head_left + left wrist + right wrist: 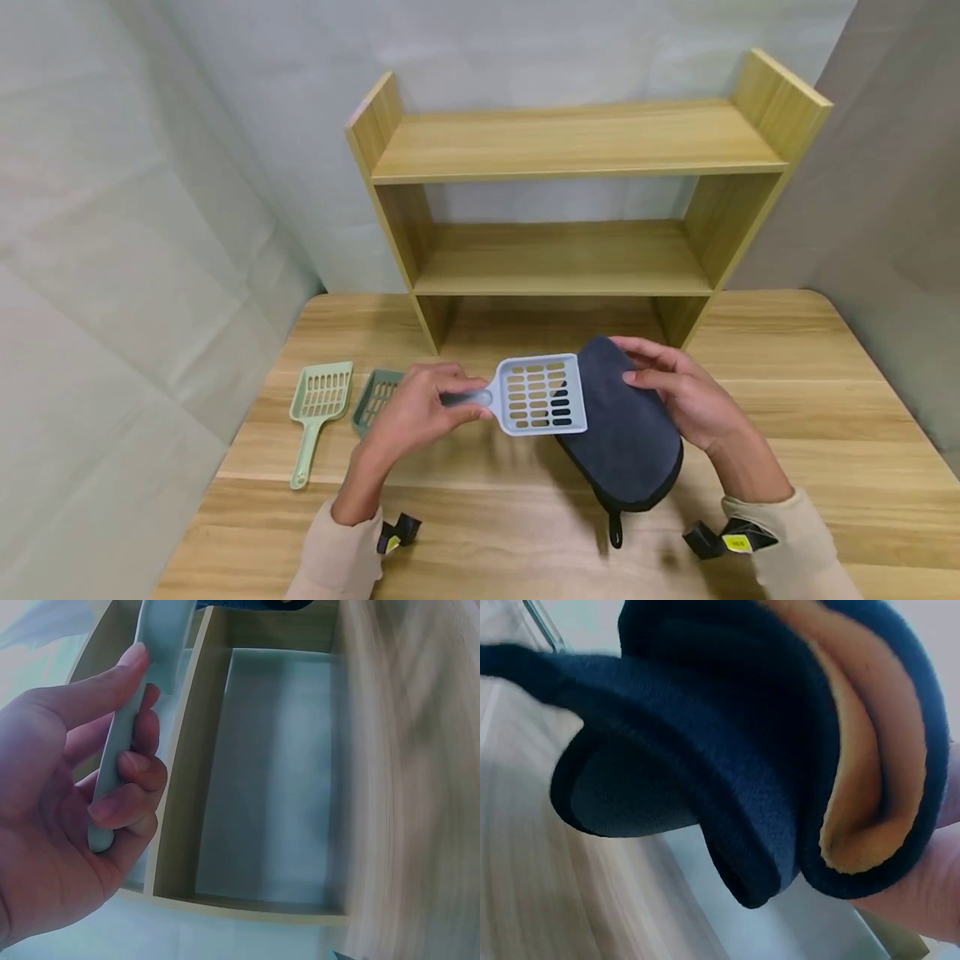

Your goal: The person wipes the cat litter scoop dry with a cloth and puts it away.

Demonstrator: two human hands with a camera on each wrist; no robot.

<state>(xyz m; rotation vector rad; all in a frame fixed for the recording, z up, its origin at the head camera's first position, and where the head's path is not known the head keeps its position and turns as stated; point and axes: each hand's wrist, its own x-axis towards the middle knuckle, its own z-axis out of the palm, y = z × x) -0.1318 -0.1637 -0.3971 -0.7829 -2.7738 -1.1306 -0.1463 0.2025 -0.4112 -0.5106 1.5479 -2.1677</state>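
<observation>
In the head view my left hand (408, 410) pinches a light blue litter scoop (498, 397) near its neck. The left wrist view shows its handle (118, 761) lying along curled fingers. The scoop's slotted head points right, overlapping the edge of a dark blue, soft fabric item (624, 433) with black edging and a small loop. My right hand (697, 402) grips that item at its upper right side, thumb on the front face. An orange lining (849, 769) shows between its folds in the right wrist view. I cannot tell what kind of item it is.
A pale green litter scoop (308, 446) lies at the table's left. Beside it a darker green scoop (366, 402) is partly hidden by my left hand. A wooden two-tier shelf (570, 142) stands at the back of the wooden table (480, 533), against pale cloth walls.
</observation>
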